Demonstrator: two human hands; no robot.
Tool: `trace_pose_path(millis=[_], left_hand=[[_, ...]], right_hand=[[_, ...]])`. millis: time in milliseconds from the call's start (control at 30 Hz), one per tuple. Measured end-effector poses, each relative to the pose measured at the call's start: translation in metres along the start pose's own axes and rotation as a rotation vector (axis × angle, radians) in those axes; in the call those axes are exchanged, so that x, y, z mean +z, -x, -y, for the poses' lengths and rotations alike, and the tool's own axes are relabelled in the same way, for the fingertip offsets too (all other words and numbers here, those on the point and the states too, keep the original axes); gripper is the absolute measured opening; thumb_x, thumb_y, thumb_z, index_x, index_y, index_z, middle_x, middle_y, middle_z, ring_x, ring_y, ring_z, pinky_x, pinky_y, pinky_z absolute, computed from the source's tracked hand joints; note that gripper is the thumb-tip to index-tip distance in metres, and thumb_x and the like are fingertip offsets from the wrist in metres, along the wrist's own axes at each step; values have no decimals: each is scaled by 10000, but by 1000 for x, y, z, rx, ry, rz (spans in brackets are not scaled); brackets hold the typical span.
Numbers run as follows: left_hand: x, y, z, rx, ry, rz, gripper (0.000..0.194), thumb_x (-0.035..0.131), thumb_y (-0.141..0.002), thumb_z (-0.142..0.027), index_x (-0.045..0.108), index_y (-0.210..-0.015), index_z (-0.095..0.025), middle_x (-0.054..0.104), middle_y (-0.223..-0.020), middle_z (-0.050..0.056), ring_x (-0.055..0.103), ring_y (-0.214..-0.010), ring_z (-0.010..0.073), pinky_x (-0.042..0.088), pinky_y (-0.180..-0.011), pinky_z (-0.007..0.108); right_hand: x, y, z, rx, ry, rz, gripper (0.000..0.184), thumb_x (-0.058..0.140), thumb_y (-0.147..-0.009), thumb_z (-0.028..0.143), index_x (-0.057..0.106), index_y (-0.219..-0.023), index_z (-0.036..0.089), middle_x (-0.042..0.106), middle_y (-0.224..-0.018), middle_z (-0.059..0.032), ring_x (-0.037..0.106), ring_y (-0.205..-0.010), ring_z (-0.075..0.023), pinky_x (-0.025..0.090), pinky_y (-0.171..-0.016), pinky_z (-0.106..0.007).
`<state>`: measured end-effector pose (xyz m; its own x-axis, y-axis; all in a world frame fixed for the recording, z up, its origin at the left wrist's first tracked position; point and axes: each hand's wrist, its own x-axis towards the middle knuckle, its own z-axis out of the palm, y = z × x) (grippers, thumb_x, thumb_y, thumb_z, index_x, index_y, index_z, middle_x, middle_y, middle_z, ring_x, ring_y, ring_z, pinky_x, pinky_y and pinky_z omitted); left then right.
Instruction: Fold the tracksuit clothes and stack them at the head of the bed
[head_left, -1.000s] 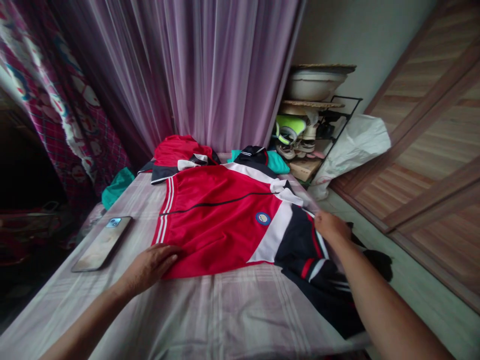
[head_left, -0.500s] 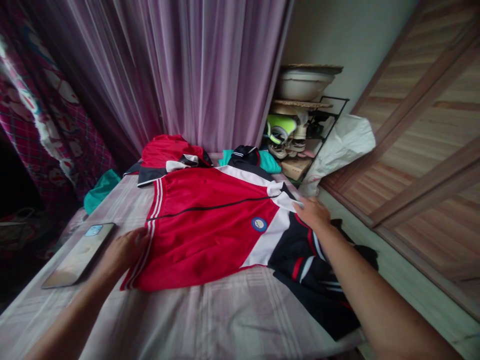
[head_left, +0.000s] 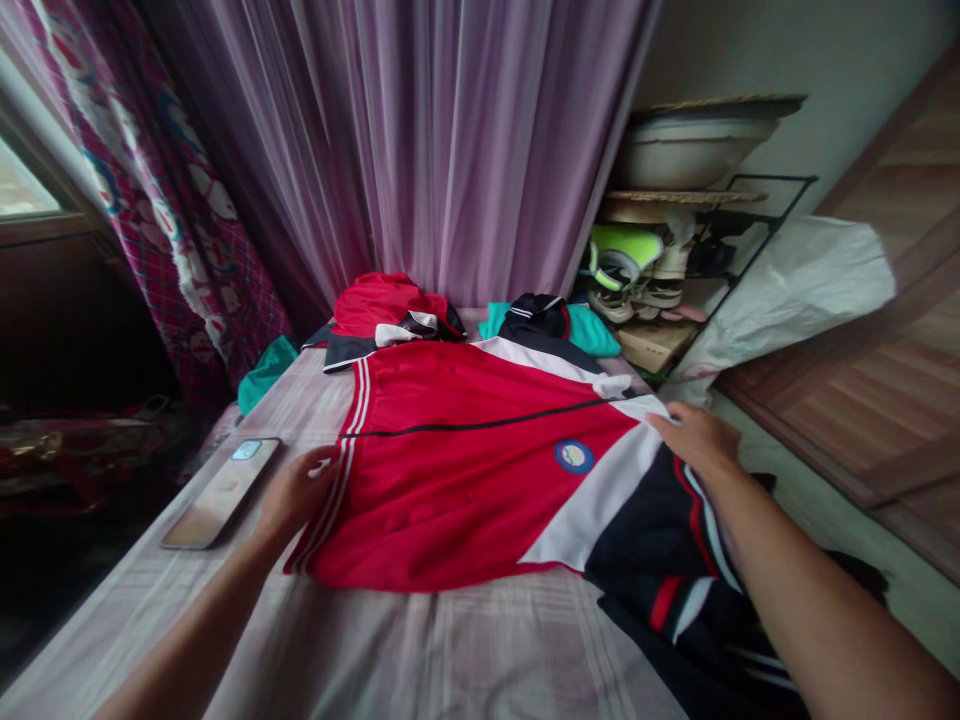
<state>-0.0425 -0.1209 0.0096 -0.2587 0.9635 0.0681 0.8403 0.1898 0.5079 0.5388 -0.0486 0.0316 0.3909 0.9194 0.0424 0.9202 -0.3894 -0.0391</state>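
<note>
A red, white and black zip-up jacket (head_left: pixel 442 480) lies spread on the bed, its zip running across and a round badge on the chest. My left hand (head_left: pixel 304 485) pinches the striped hem at the lower end of the zip. At the other end, my right hand (head_left: pixel 697 437) grips the white collar, fingers closed on the cloth. The near black sleeve droops toward the bed's right edge, partly hidden behind my right forearm. Just left of my left hand rests a phone (head_left: pixel 221 495), lying flat.
Behind the jacket lie a crumpled red garment (head_left: pixel 390 303) and a turquoise cloth (head_left: pixel 592 332). A purple curtain (head_left: pixel 450 150) hangs at the back. To the right stand a rack (head_left: pixel 772 235) with shoes and a basin, a white bag (head_left: pixel 810 290) and a wooden door (head_left: pixel 847 400).
My view has swung left, so everything sits farther right in the picture. The left fingers have drawn together on the hem. At the collar, the white cloth lies flatter under my right hand.
</note>
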Motion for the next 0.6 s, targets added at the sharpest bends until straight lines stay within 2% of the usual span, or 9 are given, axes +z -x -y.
trace_pose_path(millis=[100,200,300,367,467,533,600], left_hand=[[2,-3,-2,19,-62,35,542,480,-810,-512,690,-1169,-165,769,-947,99,718,-833,249,539,-709,305],[3,-12,-11,34,-167,87,544,473,-842,-529,693,-1178,-164,768,-1036,116,718,-908,262,524,-784,316],[4,-28,-23,-7,-232,168,503,438,-885,-521,705,-1164,-199,761,-1096,106,707,-984,261,502,-789,305],[4,-38,-30,-8,-275,219,466,437,-896,-516,732,-1101,-220,767,-1075,95,701,-989,263,487,-770,299],[5,-47,-37,-6,-281,239,446,449,-894,-515,741,-1041,-212,770,-1033,90,702,-954,256,480,-747,289],[7,-46,-39,-16,-225,228,418,453,-896,-489,728,-1040,-209,766,-1045,79,702,-942,235,481,-749,276],[9,-44,-39,-14,-190,226,383,460,-895,-464,713,-1044,-218,759,-1075,67,701,-939,223,481,-763,276]], right_hand=[[8,-2,-11,116,1,89,416,456,-899,495,712,-1089,227,712,-1103,-180,652,-1011,-370,461,-820,-488],[10,0,-8,94,10,97,386,460,-901,420,697,-1118,206,688,-1157,-221,637,-1058,-378,433,-829,-495],[-2,2,3,82,0,103,398,444,-897,346,658,-1183,171,671,-1179,-245,633,-1077,-369,426,-826,-469],[-13,2,6,94,-74,68,390,437,-898,322,643,-1194,173,683,-1150,-221,646,-1053,-332,443,-809,-410],[-24,1,2,132,-170,-51,382,423,-914,338,639,-1189,183,695,-1094,-201,654,-1026,-299,463,-774,-354],[-22,0,-5,162,-75,-63,388,414,-918,337,644,-1183,171,692,-1081,-235,649,-1039,-332,460,-796,-406],[-13,-1,-10,182,51,1,390,417,-911,307,641,-1193,157,681,-1121,-270,634,-1079,-370,439,-831,-468]])
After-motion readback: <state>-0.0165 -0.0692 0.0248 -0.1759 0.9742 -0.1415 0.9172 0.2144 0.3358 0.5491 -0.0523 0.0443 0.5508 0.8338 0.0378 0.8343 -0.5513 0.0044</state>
